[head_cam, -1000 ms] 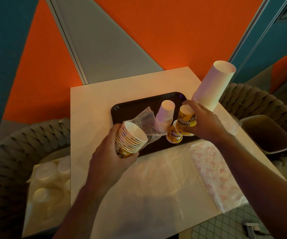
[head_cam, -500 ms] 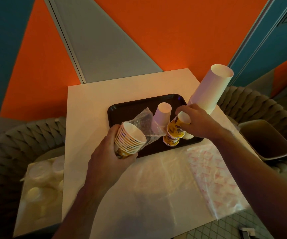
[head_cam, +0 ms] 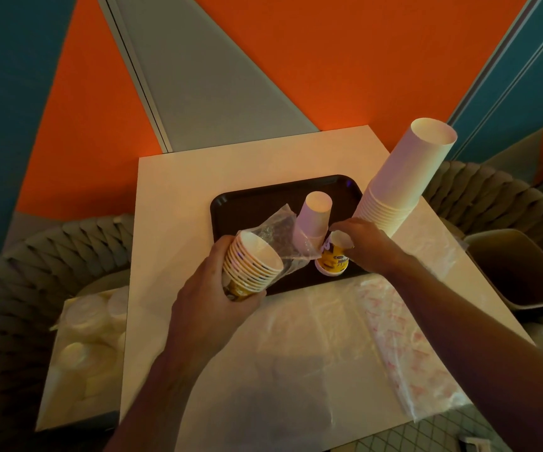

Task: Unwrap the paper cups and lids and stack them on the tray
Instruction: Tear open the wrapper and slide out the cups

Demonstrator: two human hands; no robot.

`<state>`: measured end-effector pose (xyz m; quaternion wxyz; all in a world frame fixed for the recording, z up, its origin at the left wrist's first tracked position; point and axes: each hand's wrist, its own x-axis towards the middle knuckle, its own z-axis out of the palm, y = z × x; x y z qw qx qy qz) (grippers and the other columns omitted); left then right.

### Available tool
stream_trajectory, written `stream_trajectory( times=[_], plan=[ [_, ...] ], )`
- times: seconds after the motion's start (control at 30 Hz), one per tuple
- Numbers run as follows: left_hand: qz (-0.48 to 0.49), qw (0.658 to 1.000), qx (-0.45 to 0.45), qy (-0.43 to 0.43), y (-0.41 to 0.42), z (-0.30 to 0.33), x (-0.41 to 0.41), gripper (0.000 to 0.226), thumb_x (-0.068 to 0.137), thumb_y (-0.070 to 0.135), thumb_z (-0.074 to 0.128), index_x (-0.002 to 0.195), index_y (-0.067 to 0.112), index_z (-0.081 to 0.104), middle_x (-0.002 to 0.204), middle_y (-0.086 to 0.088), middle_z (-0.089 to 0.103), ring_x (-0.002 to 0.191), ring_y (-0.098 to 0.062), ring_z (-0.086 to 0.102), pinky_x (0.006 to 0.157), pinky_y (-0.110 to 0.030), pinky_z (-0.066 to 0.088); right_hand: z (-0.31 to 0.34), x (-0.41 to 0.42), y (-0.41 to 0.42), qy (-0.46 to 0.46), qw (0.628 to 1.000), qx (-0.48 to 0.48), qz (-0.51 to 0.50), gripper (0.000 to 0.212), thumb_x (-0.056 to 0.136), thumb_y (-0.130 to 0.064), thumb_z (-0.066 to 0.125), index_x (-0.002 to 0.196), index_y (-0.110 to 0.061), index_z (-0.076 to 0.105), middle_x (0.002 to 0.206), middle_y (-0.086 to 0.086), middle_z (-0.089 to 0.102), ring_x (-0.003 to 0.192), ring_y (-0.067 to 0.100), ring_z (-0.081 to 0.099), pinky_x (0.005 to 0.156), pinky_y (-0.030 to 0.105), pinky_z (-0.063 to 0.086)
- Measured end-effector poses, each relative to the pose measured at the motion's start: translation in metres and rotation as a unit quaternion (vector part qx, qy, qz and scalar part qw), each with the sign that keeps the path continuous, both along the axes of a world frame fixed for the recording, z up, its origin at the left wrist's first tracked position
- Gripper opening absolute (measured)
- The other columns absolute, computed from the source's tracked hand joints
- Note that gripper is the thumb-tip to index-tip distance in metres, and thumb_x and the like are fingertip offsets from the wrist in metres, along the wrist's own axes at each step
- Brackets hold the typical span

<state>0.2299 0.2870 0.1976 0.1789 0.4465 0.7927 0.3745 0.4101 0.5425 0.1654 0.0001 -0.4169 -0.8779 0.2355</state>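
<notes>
A person's left hand grips a tilted stack of nested paper cups, white inside with yellow print on the outside, a crumpled clear wrapper trailing from its open end over the dark brown tray. The right hand curls around a yellow printed cup standing upside down at the tray's near right edge, beside an upturned white cup stack. A taller stack of white cups stands on the pale bench to the right.
</notes>
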Motion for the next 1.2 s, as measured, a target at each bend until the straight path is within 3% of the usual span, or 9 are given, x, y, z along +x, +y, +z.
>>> stream_trajectory(
  times=[0.17, 0.33, 0.5, 0.6, 0.7, 0.8, 0.9, 1.07, 1.2],
  plan=[
    [-0.002, 1.0, 0.01, -0.005, 0.001, 0.003, 0.002, 0.097, 0.073, 0.039, 0.087, 0.142, 0.045, 0.019, 0.132, 0.019, 0.047, 0.11, -0.007, 0.059, 0.082, -0.032, 0.062, -0.008, 0.002, -0.001, 0.029, 1.0, -0.004, -0.006, 0.06, 0.084, 0.005, 0.074, 0.137, -0.02, 0.061, 0.141, 0.005, 0.059, 0.128, 0.028, 0.055, 0.102, 0.046, 0.052],
    [-0.032, 0.999, 0.01, 0.011, 0.003, 0.005, 0.006, 0.097, 0.075, 0.037, 0.086, 0.137, 0.051, 0.013, 0.128, 0.023, 0.041, 0.108, -0.006, 0.058, 0.08, -0.027, 0.06, 0.016, 0.007, -0.012, 0.043, 0.999, 0.021, 0.0, 0.061, 0.083, 0.006, 0.073, 0.138, -0.017, 0.058, 0.136, 0.008, 0.06, 0.123, 0.029, 0.057, 0.098, 0.043, 0.05],
    [-0.062, 0.998, 0.008, 0.008, 0.009, 0.005, 0.011, 0.093, 0.078, 0.037, 0.084, 0.134, 0.056, 0.013, 0.118, 0.039, 0.034, 0.111, 0.0, 0.049, 0.086, -0.025, 0.057, 0.059, 0.015, -0.035, 0.221, 0.972, -0.017, -0.073, 0.022, 0.091, 0.004, 0.062, 0.097, -0.013, 0.075, 0.087, -0.007, 0.073, 0.082, 0.014, 0.072, 0.068, 0.008, 0.048],
    [-0.083, 0.997, 0.008, -0.001, 0.011, 0.007, 0.013, 0.093, 0.078, 0.036, 0.084, 0.133, 0.061, 0.014, 0.116, 0.054, 0.028, 0.108, 0.006, 0.049, 0.09, -0.025, 0.056, 0.078, 0.015, -0.05, 0.296, 0.946, -0.115, -0.065, 0.026, 0.092, 0.004, 0.061, 0.094, -0.016, 0.078, 0.077, -0.004, 0.075, 0.075, 0.011, 0.072, 0.07, 0.014, 0.054],
    [-0.099, 0.995, 0.011, -0.003, 0.013, 0.008, 0.014, 0.092, 0.078, 0.038, 0.083, 0.133, 0.062, 0.014, 0.116, 0.06, 0.025, 0.11, 0.014, 0.047, 0.089, -0.027, 0.057, 0.09, 0.013, -0.061, 0.315, 0.931, -0.184, -0.019, 0.025, 0.093, 0.002, 0.064, 0.098, -0.017, 0.08, 0.081, -0.002, 0.077, 0.077, 0.011, 0.073, 0.074, 0.02, 0.057],
    [-0.109, 0.994, 0.016, -0.003, 0.014, 0.01, 0.016, 0.094, 0.078, 0.04, 0.083, 0.137, 0.062, 0.012, 0.119, 0.054, 0.029, 0.113, 0.007, 0.05, 0.089, -0.029, 0.058, 0.093, 0.011, -0.066, 0.305, 0.925, -0.226, 0.015, 0.026, 0.093, -0.001, 0.067, 0.1, -0.023, 0.08, 0.079, 0.0, 0.076, 0.073, 0.011, 0.069, 0.071, 0.021, 0.056],
    [-0.116, 0.993, 0.028, 0.004, 0.014, 0.011, 0.019, 0.093, 0.079, 0.041, 0.082, 0.137, 0.065, 0.014, 0.122, 0.044, 0.037, 0.116, 0.004, 0.052, 0.088, -0.028, 0.059, 0.095, 0.009, -0.069, 0.29, 0.919, -0.263, 0.041, 0.019, 0.094, -0.013, 0.069, 0.104, -0.025, 0.079, 0.097, 0.0, 0.078, 0.096, 0.024, 0.072, 0.085, 0.038, 0.062],
    [-0.122, 0.991, 0.038, 0.025, 0.015, 0.012, 0.021, 0.091, 0.081, 0.045, 0.079, 0.141, 0.064, 0.014, 0.129, 0.029, 0.042, 0.113, 0.003, 0.053, 0.084, -0.019, 0.056, 0.096, 0.005, -0.075, 0.266, 0.906, -0.317, 0.083, 0.03, 0.09, -0.024, 0.073, 0.118, -0.012, 0.074, 0.116, -0.002, 0.074, 0.112, 0.018, 0.069, 0.095, 0.036, 0.058],
    [-0.137, 0.99, 0.031, 0.031, 0.017, 0.01, 0.022, 0.094, 0.083, 0.045, 0.078, 0.147, 0.061, 0.011, 0.139, 0.022, 0.043, 0.116, 0.002, 0.051, 0.09, -0.023, 0.055, 0.094, 0.0, -0.079, 0.255, 0.915, -0.304, 0.067, 0.035, 0.083, -0.024, 0.081, 0.115, -0.014, 0.072, 0.113, -0.011, 0.073, 0.109, 0.013, 0.069, 0.089, 0.035, 0.061]
  ],
)
